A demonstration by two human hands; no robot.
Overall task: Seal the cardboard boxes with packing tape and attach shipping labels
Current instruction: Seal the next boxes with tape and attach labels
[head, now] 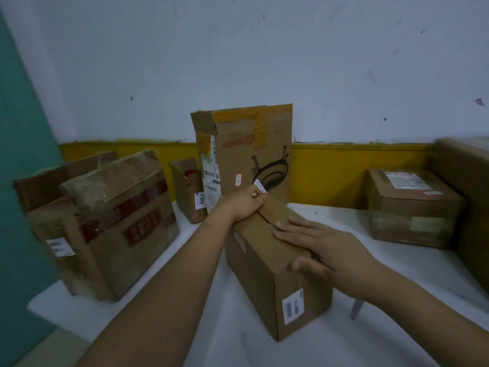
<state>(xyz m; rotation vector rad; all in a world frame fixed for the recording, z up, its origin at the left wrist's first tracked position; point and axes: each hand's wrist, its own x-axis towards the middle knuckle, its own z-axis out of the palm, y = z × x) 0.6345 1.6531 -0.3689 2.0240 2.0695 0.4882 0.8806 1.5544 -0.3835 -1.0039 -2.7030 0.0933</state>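
Note:
A long brown cardboard box (267,284) lies on the white table (232,348) in the middle, its top flaps meeting along a seam. A white barcode label (292,306) is stuck on its near end. My left hand (244,203) rests on the box's far end and pinches a small white label (259,186) between thumb and fingers. My right hand (325,250) lies flat on the top flaps with straight fingers, the thumb hooked over the near edge. No tape roll shows.
A tall printed box (254,152) stands behind against the yellow wall strip. A small open box (188,192) sits left of it. Taped boxes (111,226) crowd the left side. Another labelled box (412,207) sits at right, beside a large one (465,181).

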